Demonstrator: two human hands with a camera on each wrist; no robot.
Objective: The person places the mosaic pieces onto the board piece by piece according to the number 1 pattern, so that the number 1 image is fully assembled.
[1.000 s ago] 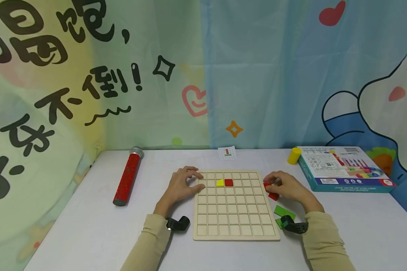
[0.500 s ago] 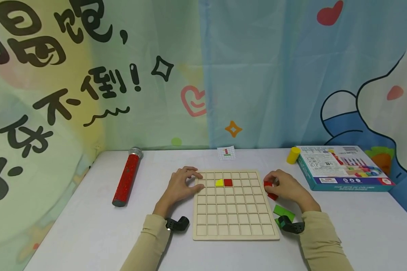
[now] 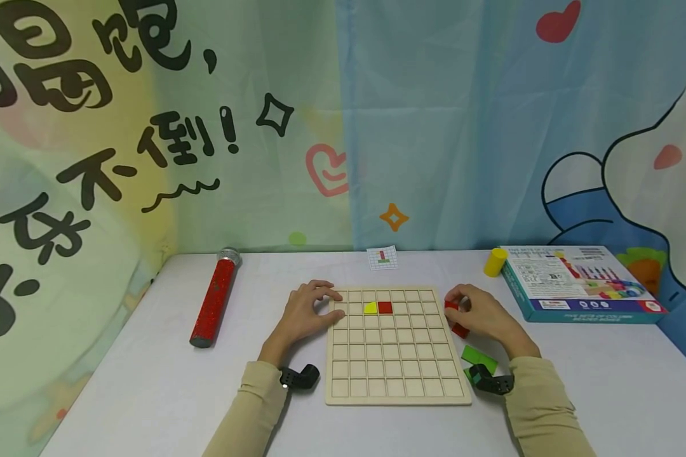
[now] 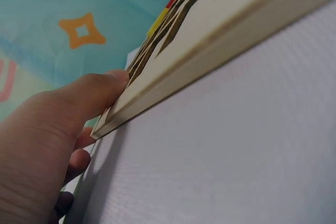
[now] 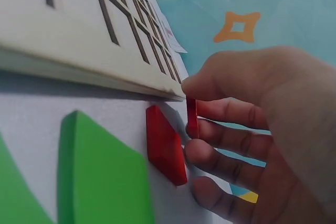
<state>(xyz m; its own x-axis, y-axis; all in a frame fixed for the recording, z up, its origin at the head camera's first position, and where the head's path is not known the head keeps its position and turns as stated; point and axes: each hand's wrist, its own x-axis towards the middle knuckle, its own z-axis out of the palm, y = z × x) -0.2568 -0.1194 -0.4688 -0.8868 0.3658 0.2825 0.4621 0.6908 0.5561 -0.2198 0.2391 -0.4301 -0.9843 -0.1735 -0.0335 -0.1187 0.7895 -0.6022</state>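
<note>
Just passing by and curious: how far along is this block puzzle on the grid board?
Barely begun. Done: a yellow piece and a red square sit side by side in the wooden grid board; every other cell is bare. In hand: the right hand pinches a small red piece beside the board, while the left hand rests on its corner. Left: another red piece and green pieces lie on the table.

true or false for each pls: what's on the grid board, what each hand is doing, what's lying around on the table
1. A yellow piece and a red square sit side by side on the grid board. True.
2. The right hand pinches a blue piece. False: it pinches a small red piece.
3. The left hand rests at the board's left edge. True.
4. The green pieces lie on the board. False: they lie on the table, right of it.
5. The red tube stands upright. False: it lies flat.
</note>
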